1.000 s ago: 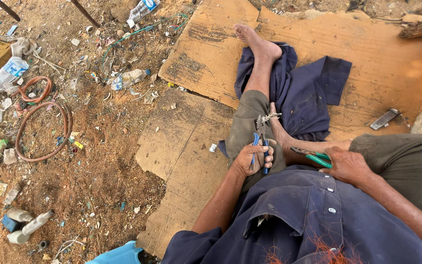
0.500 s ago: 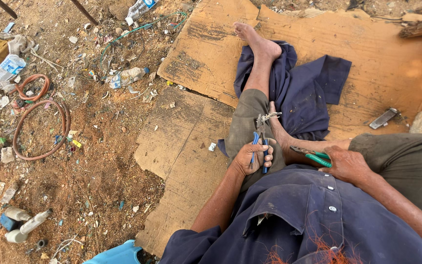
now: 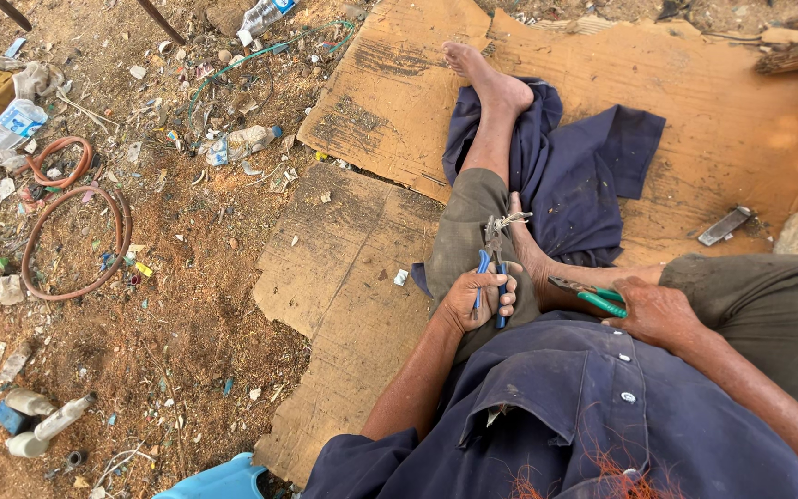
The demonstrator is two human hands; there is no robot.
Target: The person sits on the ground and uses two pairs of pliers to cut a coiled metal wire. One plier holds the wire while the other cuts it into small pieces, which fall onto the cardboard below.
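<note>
Brown dirt with bits of trash is lying on the left, and a round loop of orange-brown hose [image 3: 74, 242] is resting there near a clear plastic bottle [image 3: 9, 129]. Flat sheets of brown cardboard [image 3: 344, 277] are covering the ground in the middle. The left hand [image 3: 476, 298] is closing tight around the blue handles of the metal pliers [image 3: 494, 268], which are pointing away toward a small twisted bit of grey wire [image 3: 510, 221] sitting by the foot. A dark blue cloth [image 3: 584, 176] is lying under the far leg. The right hand [image 3: 659, 314] is gripping green-handled pliers [image 3: 593, 296], near the ankle. A small flat grey metal piece [image 3: 724, 225] is lying far right.
</note>
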